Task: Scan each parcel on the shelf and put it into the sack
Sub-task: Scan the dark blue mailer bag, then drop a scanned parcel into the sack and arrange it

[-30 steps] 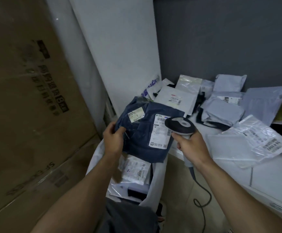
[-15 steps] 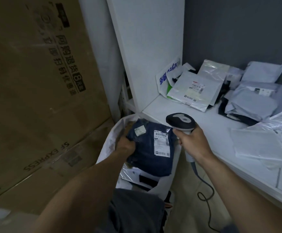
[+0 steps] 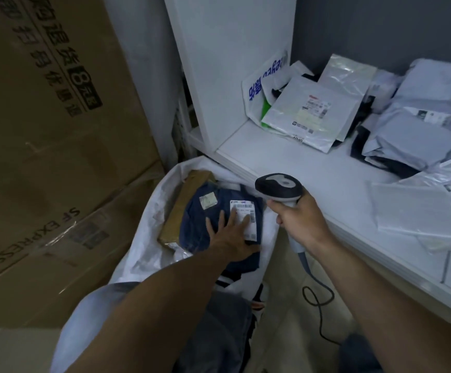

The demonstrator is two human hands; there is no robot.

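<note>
A dark blue parcel (image 3: 197, 224) with a white label lies inside the open white sack (image 3: 149, 238), beside a brown cardboard parcel (image 3: 184, 208). My left hand (image 3: 232, 232) presses flat on the blue parcel with straight, spread fingers. My right hand (image 3: 297, 219) grips the handle of a grey and black barcode scanner (image 3: 278, 187), held above the sack's right rim at the shelf's front edge. On the white shelf (image 3: 313, 179) lie several parcels: a white labelled mailer (image 3: 313, 111), grey mailers (image 3: 412, 135) and clear bags (image 3: 434, 205).
Large brown cardboard boxes (image 3: 52, 130) stand stacked on the left. A white upright panel (image 3: 229, 55) closes the shelf's left side, with a grey wall behind. The scanner's black cable (image 3: 315, 300) loops on the floor below the shelf.
The blue parcel went down from in front of the scanner into the sack. My left hand let go of its edge and now lies flat on top. The scanner hand barely moved.
</note>
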